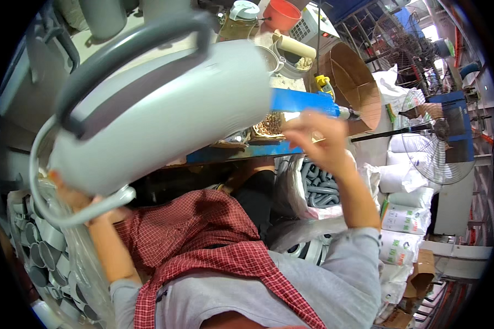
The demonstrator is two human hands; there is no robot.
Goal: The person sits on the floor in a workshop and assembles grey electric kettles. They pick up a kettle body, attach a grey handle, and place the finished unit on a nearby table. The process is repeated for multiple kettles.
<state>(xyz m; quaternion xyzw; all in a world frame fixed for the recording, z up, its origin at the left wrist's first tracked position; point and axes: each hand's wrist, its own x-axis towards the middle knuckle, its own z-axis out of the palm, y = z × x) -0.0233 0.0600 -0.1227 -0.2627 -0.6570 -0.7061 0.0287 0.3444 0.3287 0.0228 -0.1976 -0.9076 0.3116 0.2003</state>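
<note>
A large light-grey plastic jug (170, 104) lies tilted across the left and middle of the view. A dark-grey handle (132, 41) runs along its upper side, and a light-grey curved bail (35, 170) loops round its lower left end. My left hand (85, 202) grips that lower end, its fingers partly hidden by the bail. My right hand (321, 140) is raised just right of a tray of small brass-coloured screws (269, 125). Its fingers are smeared by motion, and whether anything is between them cannot be made out.
A yellow electric screwdriver (324, 86) hangs over the bench by a large open cardboard box (362, 82). A sack of grey handles (319, 186) stands below right; a bag of grey plastic parts (44, 252) is at lower left. Fans (442, 148) and stacked white sacks (406, 192) are right.
</note>
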